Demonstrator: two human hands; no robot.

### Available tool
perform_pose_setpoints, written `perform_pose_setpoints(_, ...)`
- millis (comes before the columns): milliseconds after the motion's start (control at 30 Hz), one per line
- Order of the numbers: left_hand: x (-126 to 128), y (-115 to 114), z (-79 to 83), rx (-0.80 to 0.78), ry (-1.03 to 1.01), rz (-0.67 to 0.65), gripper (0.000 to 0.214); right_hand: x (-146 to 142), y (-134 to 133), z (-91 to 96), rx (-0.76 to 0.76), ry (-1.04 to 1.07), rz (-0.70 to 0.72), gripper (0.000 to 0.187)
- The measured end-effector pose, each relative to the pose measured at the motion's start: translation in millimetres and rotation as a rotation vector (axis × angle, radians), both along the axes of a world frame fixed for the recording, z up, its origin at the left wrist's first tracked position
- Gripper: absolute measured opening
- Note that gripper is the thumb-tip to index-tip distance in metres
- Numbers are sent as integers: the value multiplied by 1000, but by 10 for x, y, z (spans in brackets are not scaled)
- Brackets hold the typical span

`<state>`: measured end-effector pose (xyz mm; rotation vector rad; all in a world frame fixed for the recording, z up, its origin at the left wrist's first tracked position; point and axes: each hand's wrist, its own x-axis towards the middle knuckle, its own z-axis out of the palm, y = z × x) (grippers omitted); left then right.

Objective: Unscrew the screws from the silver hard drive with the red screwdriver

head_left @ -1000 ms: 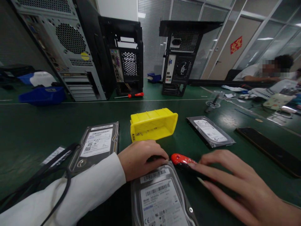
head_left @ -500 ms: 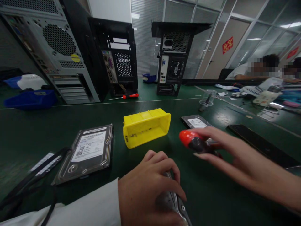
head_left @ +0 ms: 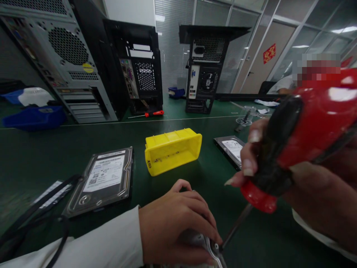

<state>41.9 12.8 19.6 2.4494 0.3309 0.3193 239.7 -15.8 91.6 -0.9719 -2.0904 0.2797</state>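
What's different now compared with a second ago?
The right hand picked the red screwdriver off the table and raised it, tip down, to the corner of the hard drive under the left hand. The left hand stayed on that drive; the yellow bin and the two other drives lie as before.

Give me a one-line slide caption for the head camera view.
Right hand holds a red-and-black screwdriver, tip at the corner of a hard drive under the left hand.

Screwdriver [head_left: 292, 145]: glossy red-black plastic handle, metal shaft. Hard drive [head_left: 104, 180]: dull metal, paper label. Surface [head_left: 41, 149]: matt green.
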Motion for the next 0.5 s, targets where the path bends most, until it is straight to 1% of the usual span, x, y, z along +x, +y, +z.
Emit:
perform_pose_setpoints(67,5,-11,9,-7,9,33,16,-22,-35,5,-133,276,93,65)
perform_pose_setpoints(100,7,-15,5,-10,7,44,15,-19,-45,1,-177,365,132,67)
perform_pose_setpoints(133,7,-17,-5,-12,-2,47,15,-12,-51,-5,-197,390,154,67)
perform_pose_setpoints(333,5,-10,-79,-12,-57,36,13,-30,-25,-33,-210,346,148,68)
perform_pose_setpoints(500,8,-38,-21,-19,-30,81,13,-37,1,-46,-167,291,114,67)
